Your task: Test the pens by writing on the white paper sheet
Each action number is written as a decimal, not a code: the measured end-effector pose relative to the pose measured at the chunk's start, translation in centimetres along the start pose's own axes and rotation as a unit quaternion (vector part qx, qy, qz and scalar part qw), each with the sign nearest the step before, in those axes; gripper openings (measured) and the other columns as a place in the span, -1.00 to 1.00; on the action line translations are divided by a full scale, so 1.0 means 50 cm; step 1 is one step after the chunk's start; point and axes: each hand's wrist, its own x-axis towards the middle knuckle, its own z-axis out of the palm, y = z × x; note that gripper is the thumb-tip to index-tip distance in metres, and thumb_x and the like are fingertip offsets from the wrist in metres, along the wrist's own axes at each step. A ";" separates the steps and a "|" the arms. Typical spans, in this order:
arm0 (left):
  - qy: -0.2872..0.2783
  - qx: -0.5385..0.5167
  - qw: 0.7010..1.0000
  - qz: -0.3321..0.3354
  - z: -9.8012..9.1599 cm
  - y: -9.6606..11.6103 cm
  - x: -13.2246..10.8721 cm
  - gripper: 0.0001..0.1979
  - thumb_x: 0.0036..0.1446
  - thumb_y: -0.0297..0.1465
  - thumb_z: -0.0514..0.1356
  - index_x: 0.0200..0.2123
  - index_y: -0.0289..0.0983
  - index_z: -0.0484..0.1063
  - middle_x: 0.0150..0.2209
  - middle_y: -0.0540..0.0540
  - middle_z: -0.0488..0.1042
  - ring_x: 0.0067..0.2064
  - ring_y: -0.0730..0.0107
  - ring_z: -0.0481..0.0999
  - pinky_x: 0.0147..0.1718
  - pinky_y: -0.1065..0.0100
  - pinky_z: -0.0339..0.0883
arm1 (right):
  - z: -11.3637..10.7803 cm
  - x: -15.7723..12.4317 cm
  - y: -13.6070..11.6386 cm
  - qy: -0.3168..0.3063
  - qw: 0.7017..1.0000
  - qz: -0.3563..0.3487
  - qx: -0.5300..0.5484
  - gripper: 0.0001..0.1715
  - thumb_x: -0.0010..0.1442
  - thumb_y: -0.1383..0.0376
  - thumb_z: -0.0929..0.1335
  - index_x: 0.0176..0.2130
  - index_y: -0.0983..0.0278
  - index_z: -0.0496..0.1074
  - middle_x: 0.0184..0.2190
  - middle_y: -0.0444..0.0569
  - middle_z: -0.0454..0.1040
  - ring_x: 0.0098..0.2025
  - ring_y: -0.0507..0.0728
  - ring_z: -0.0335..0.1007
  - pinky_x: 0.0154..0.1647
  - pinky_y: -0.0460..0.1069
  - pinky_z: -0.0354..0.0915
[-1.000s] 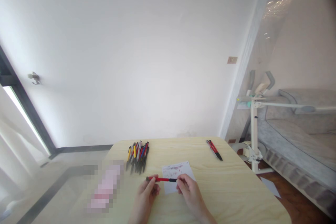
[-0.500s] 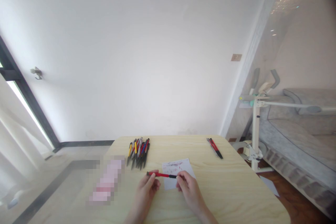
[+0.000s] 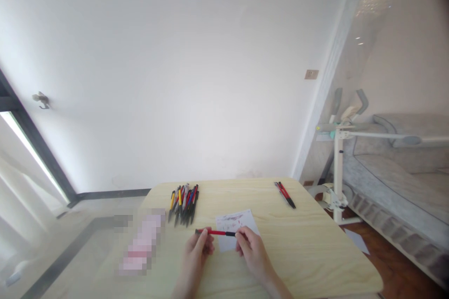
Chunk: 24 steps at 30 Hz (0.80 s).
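A red pen point(image 3: 216, 232) with black ends lies level across the space between my hands, above the table. My left hand point(image 3: 199, 245) is closed on its left end, thumb on top. At the black grip end, my right hand point(image 3: 249, 245) pinches it between thumb and fingers. Below and behind the pen is a white sheet of paper point(image 3: 242, 219) with dark reddish marks, partly covered by my right hand. To the left lies a bunch of several pens point(image 3: 184, 203) in yellow, red, blue, grey and black. Two red and black pens point(image 3: 285, 195) lie together at the right.
The light wooden table point(image 3: 308, 252) has rounded corners and stands near a white wall point(image 3: 196, 79). A pixelated pink patch point(image 3: 140, 247) covers its left side. Beyond the right edge are an exercise machine point(image 3: 337, 173) and a grey sofa point(image 3: 396, 173).
The camera view has shifted slightly, moving the room a little to the left in the picture. Both hands keep hold of the red pen in nearly the same pose.
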 end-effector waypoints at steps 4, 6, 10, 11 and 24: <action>-0.001 0.103 0.995 0.019 0.004 0.000 -0.003 -0.63 -0.08 -0.13 0.22 -0.62 -0.35 0.43 -0.66 -0.02 0.37 -0.58 0.46 0.31 -0.58 0.45 0.18 | 0.000 -0.001 -0.002 -0.012 1.000 0.000 -0.002 -0.64 0.17 0.07 0.18 -0.35 0.29 0.34 -0.64 -0.15 0.31 -0.60 0.02 0.24 -0.57 -0.12 0.17; 0.007 0.111 0.994 0.018 0.005 0.001 -0.003 -0.62 -0.09 -0.11 0.22 -0.63 -0.34 0.42 -0.67 -0.02 0.37 -0.59 0.45 0.31 -0.59 0.45 0.18 | 0.000 -0.002 -0.002 -0.014 1.000 -0.004 -0.011 -0.64 0.17 0.07 0.19 -0.31 0.29 0.36 -0.63 -0.14 0.32 -0.59 0.03 0.25 -0.57 -0.12 0.18; 0.013 0.106 0.994 0.018 0.005 0.005 -0.005 -0.63 -0.09 -0.11 0.22 -0.63 -0.33 0.41 -0.66 0.00 0.36 -0.59 0.45 0.30 -0.59 0.45 0.17 | -0.002 -0.004 -0.002 -0.022 0.999 -0.023 -0.035 -0.66 0.15 0.10 0.22 -0.23 0.28 0.40 -0.58 -0.10 0.37 -0.54 0.06 0.31 -0.54 -0.10 0.20; 0.014 0.109 0.994 0.017 0.005 0.006 -0.005 -0.62 -0.10 -0.11 0.22 -0.63 -0.33 0.41 -0.66 -0.01 0.35 -0.59 0.45 0.30 -0.59 0.45 0.17 | -0.002 -0.004 -0.001 -0.022 0.999 -0.023 -0.038 -0.66 0.15 0.11 0.22 -0.22 0.27 0.40 -0.58 -0.10 0.38 -0.54 0.07 0.31 -0.54 -0.09 0.21; 0.023 0.112 0.993 0.022 -0.003 -0.010 0.000 -0.58 -0.07 -0.05 0.17 -0.65 -0.31 0.38 -0.70 0.02 0.35 -0.63 0.48 0.28 -0.62 0.47 0.12 | -0.004 -0.004 -0.013 -0.009 0.999 -0.012 -0.039 -0.65 0.15 0.11 0.22 -0.24 0.29 0.41 -0.60 -0.09 0.40 -0.54 0.06 0.33 -0.51 -0.10 0.23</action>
